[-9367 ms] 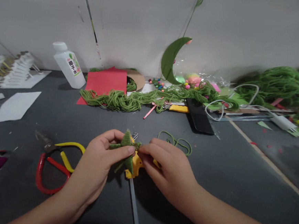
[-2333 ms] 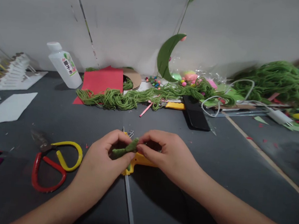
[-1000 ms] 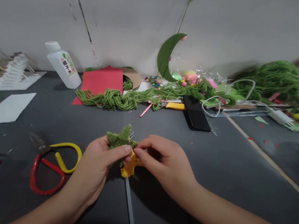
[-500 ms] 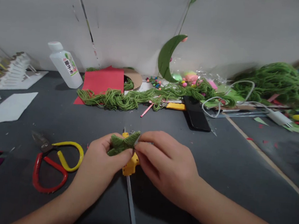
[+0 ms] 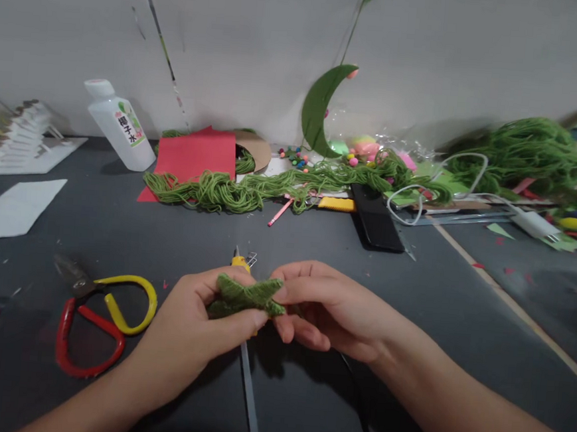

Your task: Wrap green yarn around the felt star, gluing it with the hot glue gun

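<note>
A small green yarn-wrapped shape (image 5: 248, 294), pointed at its corners and perhaps a star, is held up between both hands. My left hand (image 5: 201, 315) pinches its left part, with the thumb along the near side. At its right end, my right hand (image 5: 321, 308) grips the tip with thumb and forefinger while the other fingers curl below. Beneath them lies a yellow hot glue gun (image 5: 241, 261), mostly hidden by the hands and the yarn shape. A pale glue stick (image 5: 250, 399) runs from it toward me.
Red-and-yellow-handled scissors (image 5: 93, 324) lie left. Behind are a white bottle (image 5: 123, 130), red paper (image 5: 196, 152), green yarn (image 5: 230, 191), a yellow cutter (image 5: 337, 204), a phone (image 5: 378, 220) and a white charger (image 5: 535, 224). A green crescent (image 5: 316, 112) hangs by the wall.
My right hand has turned and its lower fingers have opened out, still at the yarn shape's right end. The shape has tilted and shifted slightly right and toward me.
</note>
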Demonstrator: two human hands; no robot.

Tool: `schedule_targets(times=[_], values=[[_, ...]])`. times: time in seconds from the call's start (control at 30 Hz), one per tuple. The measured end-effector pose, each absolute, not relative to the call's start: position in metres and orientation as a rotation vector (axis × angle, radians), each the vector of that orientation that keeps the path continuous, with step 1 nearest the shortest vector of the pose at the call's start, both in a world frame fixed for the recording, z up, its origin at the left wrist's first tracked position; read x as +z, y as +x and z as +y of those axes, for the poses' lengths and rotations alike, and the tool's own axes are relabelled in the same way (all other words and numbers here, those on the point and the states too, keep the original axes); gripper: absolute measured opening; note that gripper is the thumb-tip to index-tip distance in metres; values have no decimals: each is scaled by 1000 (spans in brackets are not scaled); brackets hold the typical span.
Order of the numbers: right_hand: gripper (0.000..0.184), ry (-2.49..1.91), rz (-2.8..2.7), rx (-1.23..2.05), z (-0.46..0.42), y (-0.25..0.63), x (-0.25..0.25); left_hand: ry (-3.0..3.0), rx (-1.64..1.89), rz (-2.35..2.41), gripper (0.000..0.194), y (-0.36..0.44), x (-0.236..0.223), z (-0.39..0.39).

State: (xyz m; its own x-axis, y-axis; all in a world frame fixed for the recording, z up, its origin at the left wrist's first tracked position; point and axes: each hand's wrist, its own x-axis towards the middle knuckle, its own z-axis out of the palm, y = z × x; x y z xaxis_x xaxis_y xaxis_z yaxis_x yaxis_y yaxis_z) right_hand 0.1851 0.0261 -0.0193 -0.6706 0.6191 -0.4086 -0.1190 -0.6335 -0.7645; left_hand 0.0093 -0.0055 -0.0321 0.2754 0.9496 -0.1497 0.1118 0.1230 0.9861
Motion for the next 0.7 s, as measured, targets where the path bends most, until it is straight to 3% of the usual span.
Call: schedule_targets(times=[0.2, 0.37, 0.47, 0.57, 0.7], values=[[17, -963, -1024, 2276, 24, 179, -29, 1146, 1060, 1106, 8, 11, -36, -6], [14, -1157, -1414, 2005, 21, 173, -28, 816, 1146, 1038, 9, 13, -30, -3], [19, -1288, -1634, 1644, 28, 178, -24, 601, 1222, 1001, 8, 7, -24, 6], [25, -1471, -1795, 988, 45, 193, -23, 481, 1429, 1085, 13, -2, -22, 17], [18, -1522, -1765, 598, 61, 209, -27, 500, 1458, 1132, 10, -5, -24, 21]])
